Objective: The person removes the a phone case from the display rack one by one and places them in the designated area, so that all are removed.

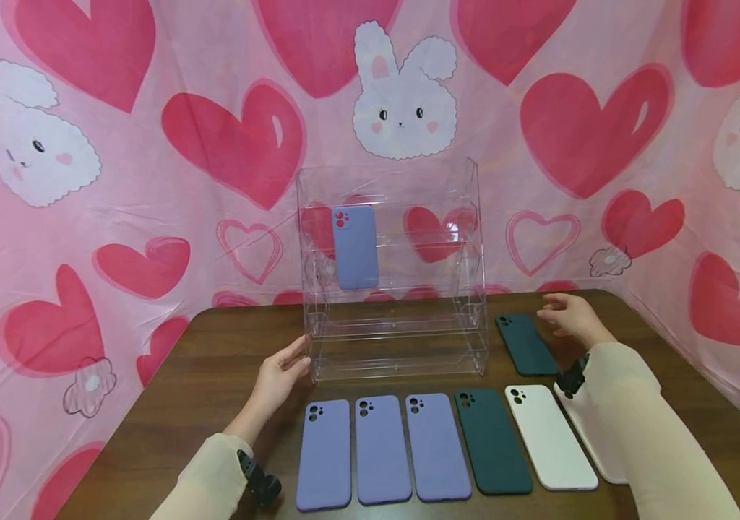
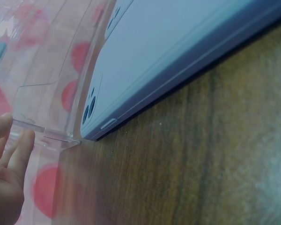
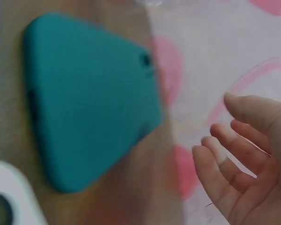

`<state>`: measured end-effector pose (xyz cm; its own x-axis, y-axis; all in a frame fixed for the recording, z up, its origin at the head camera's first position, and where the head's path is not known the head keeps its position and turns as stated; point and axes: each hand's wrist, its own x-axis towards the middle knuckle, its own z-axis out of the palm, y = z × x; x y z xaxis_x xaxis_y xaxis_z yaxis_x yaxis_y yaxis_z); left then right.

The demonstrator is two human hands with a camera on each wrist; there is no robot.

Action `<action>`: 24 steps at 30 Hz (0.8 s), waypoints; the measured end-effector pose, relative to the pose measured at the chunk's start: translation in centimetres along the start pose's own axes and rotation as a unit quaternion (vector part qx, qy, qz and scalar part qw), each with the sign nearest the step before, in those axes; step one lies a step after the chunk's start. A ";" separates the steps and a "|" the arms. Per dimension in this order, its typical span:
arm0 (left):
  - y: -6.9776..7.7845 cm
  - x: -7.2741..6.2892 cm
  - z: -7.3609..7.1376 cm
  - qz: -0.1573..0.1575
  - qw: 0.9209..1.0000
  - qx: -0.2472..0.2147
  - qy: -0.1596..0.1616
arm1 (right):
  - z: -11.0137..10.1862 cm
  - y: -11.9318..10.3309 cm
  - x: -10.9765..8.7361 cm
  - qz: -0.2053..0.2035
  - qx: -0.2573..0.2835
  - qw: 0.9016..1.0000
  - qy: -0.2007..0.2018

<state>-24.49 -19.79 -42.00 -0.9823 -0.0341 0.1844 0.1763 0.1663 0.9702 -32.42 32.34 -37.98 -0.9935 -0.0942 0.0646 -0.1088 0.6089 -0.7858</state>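
A clear tiered acrylic display rack (image 1: 396, 328) stands on the table, with one lavender phone case (image 1: 355, 249) upright in an upper tier. My left hand (image 1: 284, 372) is at the rack's lower left side, its fingertips touching the clear edge; the left wrist view shows this hand (image 2: 9, 173) with fingers fairly straight. Right of the rack, a dark green phone case (image 1: 526, 345) lies flat on the table. Beside its upper right edge, my right hand (image 1: 571, 318) hovers with loosely bent fingers, and the right wrist view shows nothing in this hand (image 3: 253, 159).
In front of the rack lies a row of cases: lavender ones (image 1: 324, 455), another dark green one (image 1: 493, 440), a white one (image 1: 552, 437), and a pale one (image 1: 594, 433) partly under my right sleeve. A pink heart-and-bunny cloth (image 1: 402, 94) hangs behind the table.
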 end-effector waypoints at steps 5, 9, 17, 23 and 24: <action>0.0 -0.1 0.0 0.002 1.000 -0.005 -0.002 | -1.5 -3.7 0.3 -0.052 0.003 0.997 0.061; 0.1 -0.1 0.0 0.004 1.000 -0.005 -0.003 | -2.5 -7.0 0.6 -0.082 0.006 0.992 0.093; 0.2 -0.1 0.0 0.002 1.000 -0.004 -0.005 | -2.9 -13.4 0.4 -0.130 -0.002 0.985 0.114; 0.1 -0.1 0.0 0.002 1.000 -0.002 -0.002 | -1.4 -17.8 0.2 -0.160 0.010 0.983 0.093; 0.1 -0.1 0.0 0.003 1.000 -0.003 -0.001 | -1.0 -18.3 0.3 -0.164 0.013 0.982 0.089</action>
<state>-24.39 -19.81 -41.91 -0.9814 -0.0309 0.1893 0.1820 0.1606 0.9701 -30.72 21.95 -22.95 -0.8953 -0.1419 0.4222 -0.4263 0.5477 -0.7200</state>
